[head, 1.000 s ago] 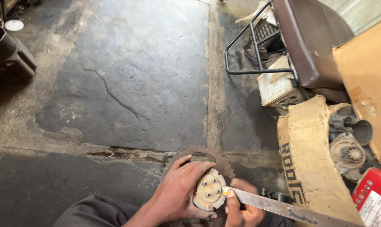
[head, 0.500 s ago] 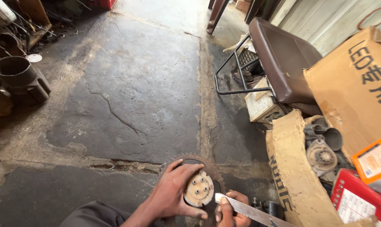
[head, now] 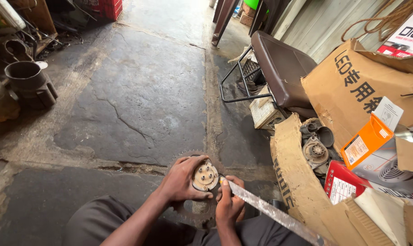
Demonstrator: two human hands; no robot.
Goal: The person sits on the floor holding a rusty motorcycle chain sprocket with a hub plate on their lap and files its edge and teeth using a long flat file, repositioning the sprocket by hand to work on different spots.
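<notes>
My left hand [head: 181, 178] grips a round metal hub [head: 205, 176] with several bolt holes, set in the middle of a dark toothed sprocket [head: 195, 214] that rests over my lap. My right hand [head: 229, 204] holds a long flat metal file [head: 272, 212], its tip touching the hub's right edge. The file's far end runs off toward the lower right. My knees in dark trousers fill the bottom of the view.
Cracked concrete floor [head: 138, 91] stretches ahead. At right stand a brown seat on a metal frame [head: 279, 68], cardboard boxes [head: 365, 86], an orange box [head: 368, 141] and greasy engine parts [head: 315, 146]. A metal cylinder part [head: 26, 82] sits at left among clutter.
The view has tilted upward and shows more of the floor and boxes. Both hands stay on the hub and the file with little shift.
</notes>
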